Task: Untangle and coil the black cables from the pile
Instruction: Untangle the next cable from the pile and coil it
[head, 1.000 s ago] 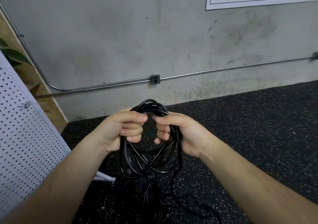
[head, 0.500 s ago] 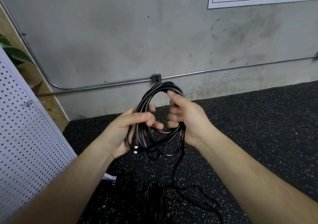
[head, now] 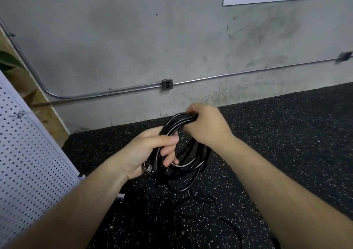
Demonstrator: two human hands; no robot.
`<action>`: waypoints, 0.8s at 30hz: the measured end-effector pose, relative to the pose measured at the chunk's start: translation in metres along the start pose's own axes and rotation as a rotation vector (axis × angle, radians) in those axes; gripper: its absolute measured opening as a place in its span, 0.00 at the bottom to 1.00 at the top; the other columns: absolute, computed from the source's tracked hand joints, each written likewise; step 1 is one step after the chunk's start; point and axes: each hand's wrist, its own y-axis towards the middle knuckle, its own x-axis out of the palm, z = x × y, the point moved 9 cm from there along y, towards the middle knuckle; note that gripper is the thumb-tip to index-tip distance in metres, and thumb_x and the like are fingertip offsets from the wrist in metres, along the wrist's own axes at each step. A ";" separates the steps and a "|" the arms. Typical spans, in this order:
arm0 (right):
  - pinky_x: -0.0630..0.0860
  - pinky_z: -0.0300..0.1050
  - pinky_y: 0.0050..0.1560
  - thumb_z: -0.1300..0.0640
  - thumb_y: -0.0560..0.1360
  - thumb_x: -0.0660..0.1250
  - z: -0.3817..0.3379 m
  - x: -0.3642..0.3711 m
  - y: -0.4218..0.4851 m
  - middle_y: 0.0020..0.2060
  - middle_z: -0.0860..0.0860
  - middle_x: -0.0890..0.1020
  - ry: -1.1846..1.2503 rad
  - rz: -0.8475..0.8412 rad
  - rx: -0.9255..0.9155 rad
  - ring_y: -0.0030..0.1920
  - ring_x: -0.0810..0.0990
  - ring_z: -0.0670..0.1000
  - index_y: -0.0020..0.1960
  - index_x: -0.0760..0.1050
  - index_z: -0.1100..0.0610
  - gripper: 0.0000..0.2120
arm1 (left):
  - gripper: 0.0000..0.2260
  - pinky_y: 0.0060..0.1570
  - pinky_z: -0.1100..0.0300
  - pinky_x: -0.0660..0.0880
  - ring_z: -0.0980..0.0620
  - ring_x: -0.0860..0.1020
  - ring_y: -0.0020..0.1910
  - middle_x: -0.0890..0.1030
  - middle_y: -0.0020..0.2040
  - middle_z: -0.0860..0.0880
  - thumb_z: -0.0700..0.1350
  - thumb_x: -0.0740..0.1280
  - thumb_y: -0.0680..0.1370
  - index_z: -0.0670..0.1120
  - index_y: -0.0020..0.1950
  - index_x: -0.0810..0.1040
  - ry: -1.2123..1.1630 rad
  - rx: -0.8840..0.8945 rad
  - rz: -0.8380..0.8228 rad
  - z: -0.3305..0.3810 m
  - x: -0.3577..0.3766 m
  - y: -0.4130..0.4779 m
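Observation:
A coil of black cable (head: 193,159) with several loops hangs in the air between both hands, above the floor. My left hand (head: 147,151) grips the coil's left side, thumb over the strands and fingers curled through the loop. My right hand (head: 206,124) grips the top right of the coil, fingers wrapped over the bundle. A loose strand trails down from the coil to the pile of black cables (head: 168,216) lying on the dark speckled floor below my forearms; the pile is hard to make out against the floor.
A white pegboard panel (head: 28,162) leans at the left. The grey concrete wall (head: 133,38) carries a metal conduit (head: 238,73) with a junction box (head: 167,84). Speckled black rubber flooring (head: 286,134) stretches to the right.
The coil has tilted and come lower. My right hand slid from the loop's inner side to grip over its top right; my left hand keeps its hold on the left side.

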 end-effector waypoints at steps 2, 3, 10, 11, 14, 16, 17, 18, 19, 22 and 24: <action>0.82 0.52 0.40 0.59 0.69 0.73 0.003 -0.004 0.002 0.34 0.49 0.83 0.067 -0.001 0.034 0.36 0.82 0.52 0.43 0.80 0.51 0.05 | 0.10 0.41 0.54 0.79 0.50 0.73 0.27 0.70 0.29 0.48 0.40 0.73 0.71 0.41 0.48 0.75 0.002 -0.074 -0.038 -0.005 0.000 0.000; 0.82 0.53 0.39 0.60 0.69 0.74 0.005 -0.007 0.003 0.34 0.50 0.84 0.103 -0.005 0.054 0.35 0.83 0.52 0.42 0.80 0.52 0.05 | 0.12 0.41 0.55 0.78 0.50 0.73 0.27 0.71 0.29 0.47 0.42 0.73 0.69 0.41 0.48 0.75 0.009 -0.112 -0.046 -0.009 0.000 0.000; 0.82 0.48 0.35 0.70 0.69 0.75 0.019 -0.007 -0.002 0.37 0.55 0.86 0.285 -0.112 0.128 0.34 0.86 0.55 0.50 0.79 0.54 0.15 | 0.11 0.35 0.57 0.73 0.51 0.71 0.24 0.69 0.25 0.48 0.44 0.73 0.63 0.43 0.42 0.75 0.247 -0.286 -0.050 -0.024 -0.007 0.000; 0.82 0.46 0.34 0.72 0.70 0.73 0.021 -0.003 -0.003 0.37 0.55 0.86 0.332 -0.134 0.142 0.33 0.86 0.53 0.51 0.80 0.55 0.15 | 0.10 0.36 0.56 0.73 0.49 0.73 0.25 0.70 0.26 0.47 0.43 0.73 0.65 0.43 0.41 0.75 0.297 -0.281 -0.049 -0.025 -0.008 0.000; 0.81 0.46 0.37 0.75 0.72 0.68 0.028 0.007 -0.005 0.36 0.54 0.85 0.429 -0.174 0.163 0.32 0.84 0.51 0.51 0.80 0.59 0.14 | 0.06 0.43 0.53 0.77 0.43 0.82 0.35 0.79 0.32 0.43 0.40 0.73 0.74 0.43 0.45 0.76 0.389 -0.211 -0.028 -0.023 -0.010 0.000; 0.77 0.46 0.36 0.72 0.73 0.65 0.021 0.012 -0.006 0.34 0.52 0.82 0.312 -0.188 0.073 0.32 0.80 0.50 0.48 0.78 0.57 0.12 | 0.07 0.46 0.53 0.79 0.41 0.84 0.41 0.83 0.37 0.41 0.36 0.72 0.76 0.41 0.50 0.76 0.385 -0.148 0.008 -0.018 -0.014 -0.002; 0.75 0.46 0.35 0.71 0.73 0.64 0.015 0.015 -0.006 0.35 0.51 0.82 0.236 -0.207 0.023 0.32 0.78 0.49 0.48 0.77 0.56 0.11 | 0.08 0.48 0.53 0.79 0.40 0.84 0.43 0.84 0.40 0.40 0.35 0.73 0.76 0.40 0.52 0.76 0.371 -0.121 0.027 -0.014 -0.017 -0.002; 0.74 0.46 0.34 0.70 0.73 0.64 0.009 0.019 -0.007 0.36 0.51 0.81 0.173 -0.223 -0.022 0.32 0.77 0.49 0.49 0.75 0.55 0.12 | 0.10 0.49 0.52 0.79 0.40 0.85 0.45 0.85 0.43 0.39 0.35 0.74 0.75 0.40 0.53 0.76 0.361 -0.102 0.039 -0.010 -0.018 -0.001; 0.73 0.45 0.34 0.69 0.72 0.63 0.003 0.022 -0.008 0.38 0.51 0.82 0.135 -0.234 -0.061 0.33 0.77 0.49 0.50 0.74 0.54 0.12 | 0.11 0.49 0.52 0.79 0.41 0.85 0.46 0.85 0.44 0.38 0.38 0.75 0.74 0.39 0.53 0.77 0.353 -0.091 0.044 -0.007 -0.017 0.001; 0.74 0.46 0.35 0.69 0.72 0.63 -0.012 0.026 -0.007 0.39 0.50 0.82 0.075 -0.254 -0.163 0.37 0.80 0.49 0.52 0.71 0.54 0.14 | 0.13 0.46 0.52 0.80 0.41 0.84 0.45 0.85 0.47 0.38 0.43 0.73 0.73 0.39 0.54 0.77 0.239 -0.102 0.006 -0.002 -0.008 0.003; 0.76 0.50 0.39 0.69 0.72 0.64 -0.019 0.027 -0.005 0.39 0.51 0.83 0.046 -0.264 -0.223 0.39 0.81 0.51 0.53 0.71 0.53 0.15 | 0.20 0.48 0.50 0.80 0.38 0.83 0.47 0.84 0.51 0.35 0.46 0.76 0.72 0.37 0.58 0.77 0.094 -0.146 -0.088 -0.001 -0.002 0.000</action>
